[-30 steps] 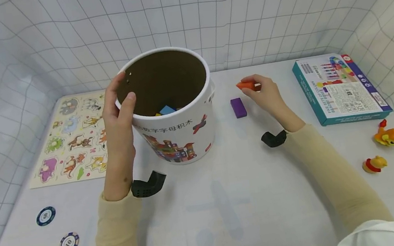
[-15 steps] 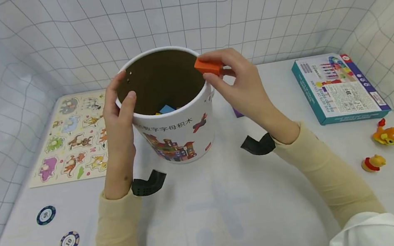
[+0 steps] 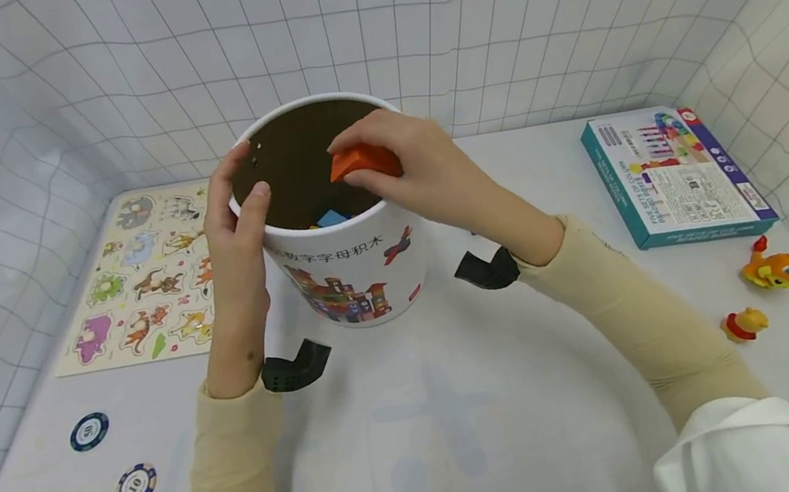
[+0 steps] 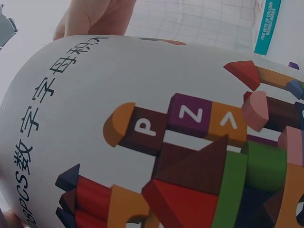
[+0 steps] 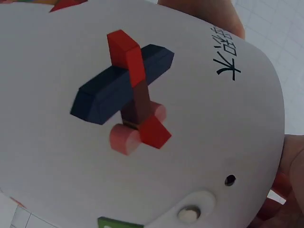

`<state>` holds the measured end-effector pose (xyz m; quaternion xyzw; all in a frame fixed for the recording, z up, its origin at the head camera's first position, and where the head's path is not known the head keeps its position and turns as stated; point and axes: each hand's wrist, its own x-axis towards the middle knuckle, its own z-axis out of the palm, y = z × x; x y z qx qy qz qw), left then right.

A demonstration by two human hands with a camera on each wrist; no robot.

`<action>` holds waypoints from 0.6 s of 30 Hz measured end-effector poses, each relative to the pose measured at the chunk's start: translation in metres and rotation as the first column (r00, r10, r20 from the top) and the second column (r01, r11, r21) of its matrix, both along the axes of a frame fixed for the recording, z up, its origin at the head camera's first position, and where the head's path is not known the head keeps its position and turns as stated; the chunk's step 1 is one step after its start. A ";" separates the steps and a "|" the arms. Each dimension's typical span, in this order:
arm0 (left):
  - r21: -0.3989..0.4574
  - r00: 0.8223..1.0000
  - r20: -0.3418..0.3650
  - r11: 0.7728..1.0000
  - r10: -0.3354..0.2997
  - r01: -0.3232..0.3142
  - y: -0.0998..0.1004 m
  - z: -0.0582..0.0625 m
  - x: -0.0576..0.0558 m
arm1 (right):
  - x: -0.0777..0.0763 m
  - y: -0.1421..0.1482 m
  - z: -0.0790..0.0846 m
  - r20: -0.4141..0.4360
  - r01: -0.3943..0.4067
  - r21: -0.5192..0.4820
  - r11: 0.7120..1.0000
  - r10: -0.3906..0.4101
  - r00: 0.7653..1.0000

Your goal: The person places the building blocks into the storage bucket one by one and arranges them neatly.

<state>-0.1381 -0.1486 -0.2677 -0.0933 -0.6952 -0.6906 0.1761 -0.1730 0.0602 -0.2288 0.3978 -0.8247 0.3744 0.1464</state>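
Observation:
A white bucket (image 3: 356, 239) printed with coloured building blocks stands upright on the table. My left hand (image 3: 235, 243) grips its left rim, thumb and fingertips over the edge. Over the bucket's mouth, my right hand (image 3: 424, 166) pinches an orange block (image 3: 361, 160) between thumb and fingers. Down inside the bucket, a blue block (image 3: 332, 219) and a bit of yellow show; the rest is hidden by the wall. In the right wrist view, the bucket wall (image 5: 199, 128) fills most of the picture, and the block is mostly out of sight at the right edge.
Only a sliver of a purple block (image 3: 473, 232) shows beneath my right forearm. An animal puzzle board (image 3: 129, 275) and two chips, one marked 10 (image 3: 136, 486), lie left. To the right are a flat teal box (image 3: 680, 176), an orange toy (image 3: 779, 269) and a small toy figure (image 3: 745, 324).
My right hand has carried the orange block leftward from beside the purple block, past the bucket's right rim, to above its opening. The left hand stays on the rim.

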 end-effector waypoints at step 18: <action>0.007 1.000 -0.002 1.000 -0.007 0.007 -0.001 0.000 0.000 | -0.023 -0.018 0.023 0.196 -0.100 0.425 0.900 0.016 0.980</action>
